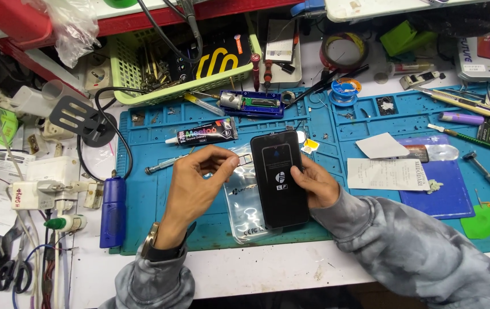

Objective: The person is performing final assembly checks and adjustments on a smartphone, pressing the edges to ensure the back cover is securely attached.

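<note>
A black smartphone [279, 180] lies face up on a clear plastic sleeve [243, 209] on the blue repair mat [153, 194]. Its screen is lit with a small logo. My right hand [315, 182] rests on the phone's right edge, thumb on the screen. My left hand [196, 183] hovers just left of the phone and pinches a small thin tray [243, 157] close to the phone's upper left edge. A watch sits on my left wrist.
A black glue tube [205, 133] lies above my left hand. A blue cylinder tool [112, 210] stands at the mat's left edge. A green basket [182, 63], tape rolls, screwdrivers, paper slips [387, 173] and a green pick [483, 220] surround the mat.
</note>
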